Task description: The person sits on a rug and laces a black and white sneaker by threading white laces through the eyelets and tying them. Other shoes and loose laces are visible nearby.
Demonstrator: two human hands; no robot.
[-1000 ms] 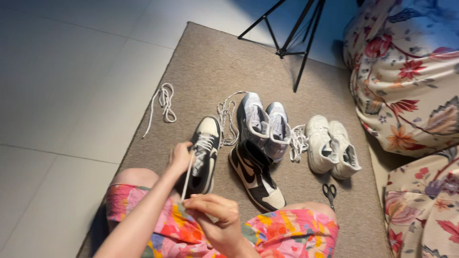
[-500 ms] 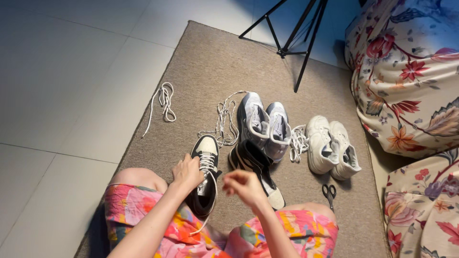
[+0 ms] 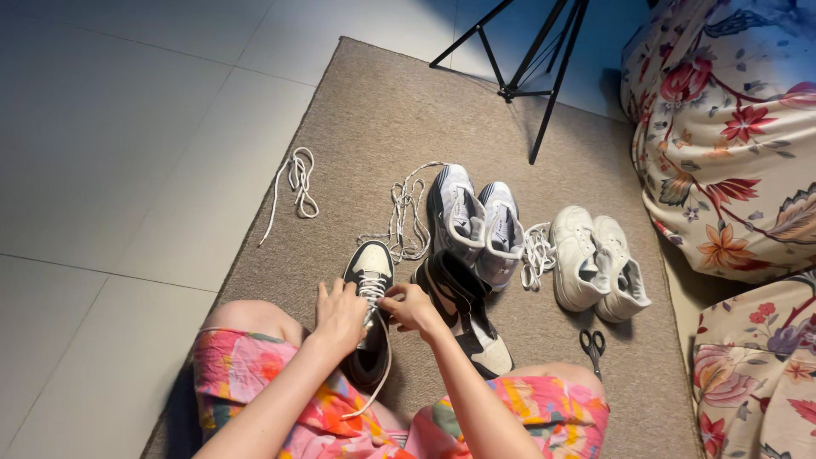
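Note:
A black and cream high-top sneaker [image 3: 371,265] stands on the brown rug between my knees. My left hand [image 3: 339,318] grips its left side near the collar. My right hand [image 3: 410,308] pinches the white lace [image 3: 380,374] at the eyelets; the lace's free end loops down over my colourful shorts. The matching second sneaker [image 3: 463,311] lies just to the right, its toe pointing toward me.
A grey pair of shoes [image 3: 476,219] and a white pair [image 3: 597,267] stand farther back on the rug [image 3: 382,119]. Loose white laces [image 3: 405,217] lie beside them, another lace [image 3: 297,180] at the rug's left edge. Scissors [image 3: 592,347], a black tripod [image 3: 527,59] and floral bedding [image 3: 731,144] are at right.
My right hand let the pulled lace go slack, swung forward and came down onto the sneaker's eyelets. The sneaker slid closer to me under my left hand.

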